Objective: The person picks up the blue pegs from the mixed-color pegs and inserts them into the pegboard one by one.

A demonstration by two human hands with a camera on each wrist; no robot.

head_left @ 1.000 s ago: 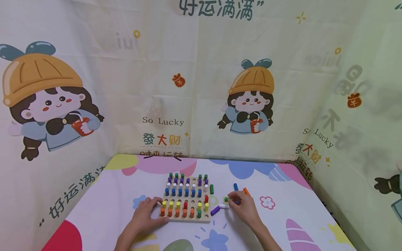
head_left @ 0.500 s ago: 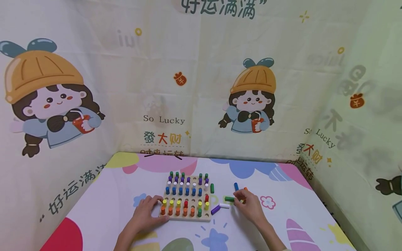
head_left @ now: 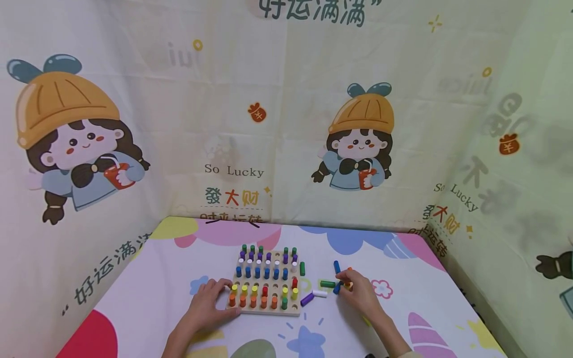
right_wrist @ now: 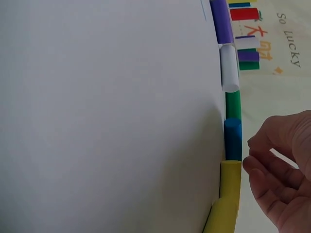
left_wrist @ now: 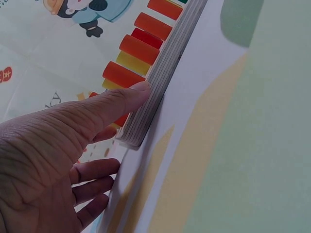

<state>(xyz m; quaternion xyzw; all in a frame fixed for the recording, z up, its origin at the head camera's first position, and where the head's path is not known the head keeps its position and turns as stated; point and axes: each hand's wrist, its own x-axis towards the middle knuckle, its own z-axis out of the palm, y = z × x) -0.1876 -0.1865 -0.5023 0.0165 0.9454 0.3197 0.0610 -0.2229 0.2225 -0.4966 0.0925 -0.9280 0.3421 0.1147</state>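
A wooden pegboard (head_left: 268, 313) stands on the table with rows of coloured pegs upright in its holes. My left hand (head_left: 206, 303) grips its near left corner. In the left wrist view the thumb (left_wrist: 138, 90) presses on the board's layered front edge, beside the orange pegs (left_wrist: 138, 50). To the right of the board my right hand (head_left: 360, 293) hovers close over loose pegs, fingertips near a dark blue peg (head_left: 337, 288). The right wrist view shows its fingers (right_wrist: 260, 187) bent loosely behind the blue peg and a yellow peg (right_wrist: 230, 179), with nothing seen between them.
Between board and right hand lie a purple peg (head_left: 307, 299), a white peg (head_left: 320, 294) and a green peg (head_left: 328, 284). Another green peg (head_left: 302, 269) lies by the board's right side, and a blue peg (head_left: 336, 267) farther back. Printed cloth walls (head_left: 286, 199) close off the table's back and sides.
My right hand has shifted right, off the green peg, which now shows whole, and the dark blue peg beside it is uncovered. The left hand keeps its hold on the board.
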